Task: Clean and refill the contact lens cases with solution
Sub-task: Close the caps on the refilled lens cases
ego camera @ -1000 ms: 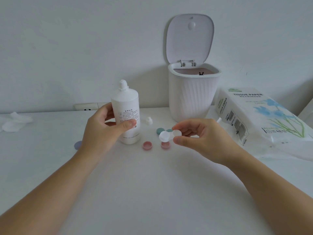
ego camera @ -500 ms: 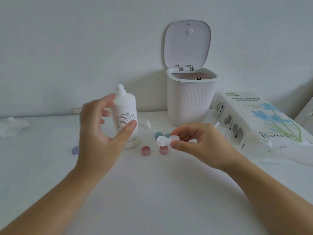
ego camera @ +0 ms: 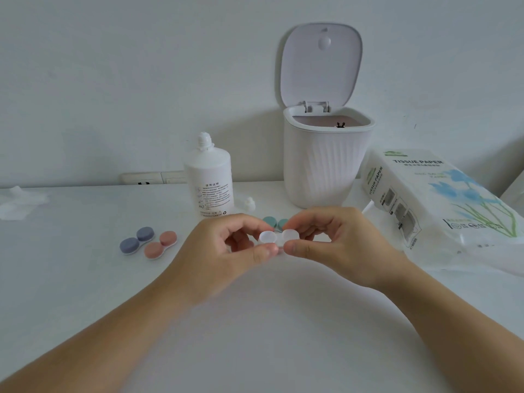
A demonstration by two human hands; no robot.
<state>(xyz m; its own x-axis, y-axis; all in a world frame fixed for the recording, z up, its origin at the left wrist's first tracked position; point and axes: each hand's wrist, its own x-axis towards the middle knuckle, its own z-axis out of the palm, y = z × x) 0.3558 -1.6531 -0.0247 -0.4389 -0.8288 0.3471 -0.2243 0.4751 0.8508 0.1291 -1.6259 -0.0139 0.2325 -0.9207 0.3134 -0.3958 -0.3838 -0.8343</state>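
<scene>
1. White tissue (ego camera: 19, 201) lies crumpled at the table's (ego camera: 85, 279) far left edge.
2. Next we see two capped lens cases lying side by side — a blue-grey case (ego camera: 137, 241) and a pink case (ego camera: 160, 244).
3. We find the solution bottle (ego camera: 209, 182) upright behind, uncapped, its small cap (ego camera: 249, 204) just to its right.
4. Our left hand (ego camera: 226, 251) pinches the left well of the clear lens case (ego camera: 278, 237), held above the table.
5. Our right hand (ego camera: 337, 242) pinches its right well — thumb below, fingers curled over.
6. Two teal caps (ego camera: 273, 222) peek out behind the hands.
7. Farther right we see the open-lidded bin (ego camera: 326, 163), then the tissue pack (ego camera: 442, 199).
</scene>
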